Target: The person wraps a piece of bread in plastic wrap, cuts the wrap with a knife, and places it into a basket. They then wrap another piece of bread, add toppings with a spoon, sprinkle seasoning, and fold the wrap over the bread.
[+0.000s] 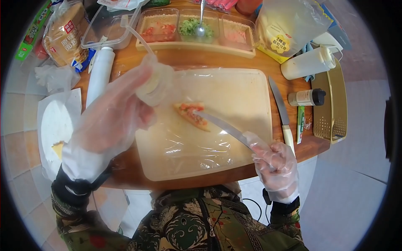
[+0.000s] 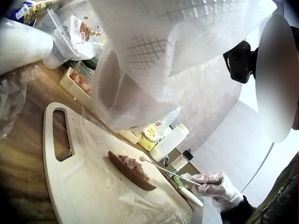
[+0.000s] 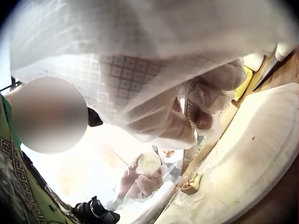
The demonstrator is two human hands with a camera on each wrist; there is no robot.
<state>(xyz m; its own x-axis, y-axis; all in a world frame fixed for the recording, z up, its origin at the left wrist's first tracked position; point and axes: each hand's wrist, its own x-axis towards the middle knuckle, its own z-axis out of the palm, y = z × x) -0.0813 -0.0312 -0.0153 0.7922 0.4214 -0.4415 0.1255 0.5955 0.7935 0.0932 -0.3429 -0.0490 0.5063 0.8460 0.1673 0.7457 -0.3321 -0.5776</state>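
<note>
In the head view my gloved left hand [image 1: 117, 108] grips a cloudy squeeze bottle [image 1: 155, 85], held above the left side of the cutting board [image 1: 247, 83]. A thin pale strip rises from the bottle. My gloved right hand [image 1: 276, 165] holds a thin metal knife [image 1: 228, 127] by its handle, low on the right. Its blade reaches to a folded piece of bread [image 1: 197, 121] filled with chopped red and pale bits. That bread lies on clear film over the board. A white blob [image 2: 142, 159] shows at the knife tip in the left wrist view.
A wooden tray [image 1: 197, 46] with diced fillings and a spoon [image 1: 200, 30] stands at the back. Another knife [image 1: 279, 102] lies right of the board, near a seasoning bottle [image 1: 305, 97] and a basket [image 1: 331, 104]. A white roll [image 1: 100, 73] and bread bag [image 1: 67, 33] are left.
</note>
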